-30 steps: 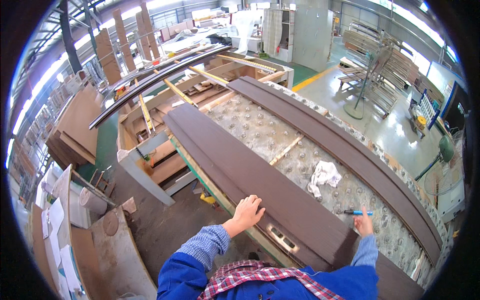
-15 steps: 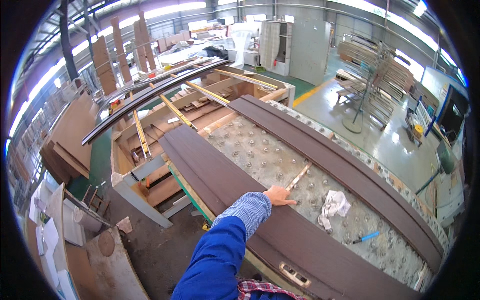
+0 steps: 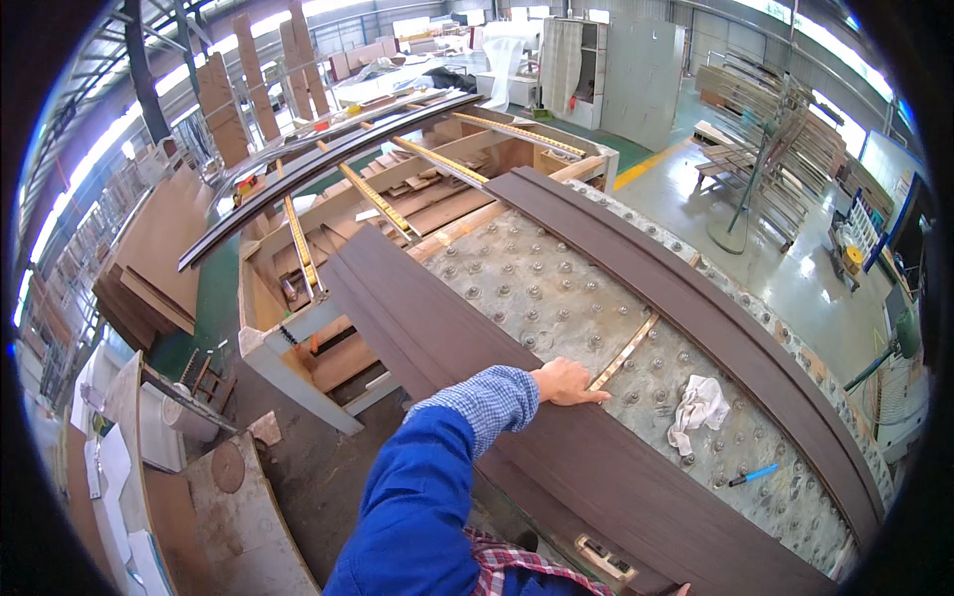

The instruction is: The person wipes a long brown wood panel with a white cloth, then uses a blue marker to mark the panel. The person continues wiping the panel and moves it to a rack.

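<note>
1. Resting flat on the near dark brown panel, the left hand lies with its fingers stretched toward a thin wooden strip; it clamps nothing, and the fingertips sit at the panel's far edge, about touching the strip's near end.
2. At the very bottom edge of the view a sliver of skin shows, perhaps the right hand; I cannot tell what it is doing.
3. That panel runs the length of the roller table, along its near edge.
4. Judging by its look, the panel is long, stiff and heavy, with a smooth face that could slide on the rollers; taking it by a long edge seems safest.
5. The strip looks light and easy to snap, best pinched near its middle.
6. A second dark panel lines the table's far edge.
7. Between the panels lie a white rag and a blue pen.
</note>
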A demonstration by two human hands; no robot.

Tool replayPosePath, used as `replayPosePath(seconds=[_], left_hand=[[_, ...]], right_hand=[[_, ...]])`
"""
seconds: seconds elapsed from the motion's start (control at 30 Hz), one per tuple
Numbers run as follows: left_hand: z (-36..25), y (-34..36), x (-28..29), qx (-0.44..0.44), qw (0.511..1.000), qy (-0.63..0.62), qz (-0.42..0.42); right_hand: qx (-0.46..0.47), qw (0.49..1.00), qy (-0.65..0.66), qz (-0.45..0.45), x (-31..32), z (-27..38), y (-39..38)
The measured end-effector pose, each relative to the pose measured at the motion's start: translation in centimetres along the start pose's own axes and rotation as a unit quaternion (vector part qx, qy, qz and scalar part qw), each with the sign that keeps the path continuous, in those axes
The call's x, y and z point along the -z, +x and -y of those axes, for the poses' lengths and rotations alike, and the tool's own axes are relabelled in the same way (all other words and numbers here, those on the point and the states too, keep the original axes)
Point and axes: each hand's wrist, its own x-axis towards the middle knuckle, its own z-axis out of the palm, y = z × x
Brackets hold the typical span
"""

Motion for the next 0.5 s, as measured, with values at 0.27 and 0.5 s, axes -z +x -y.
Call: replayPosePath(seconds=[0.27,0.5], left_hand=[[-0.1,-6.9,3.6,-0.027,0.983,-0.006,-0.181],[3.4,-15.1,5.7,-0.075,0.958,-0.019,-0.275]], right_hand=[[-0.084,0.986,0.108,-0.092,-4.8,-0.6,-2.3],[0.014,0.978,0.103,-0.179,-11.1,-4.5,-6.4]])
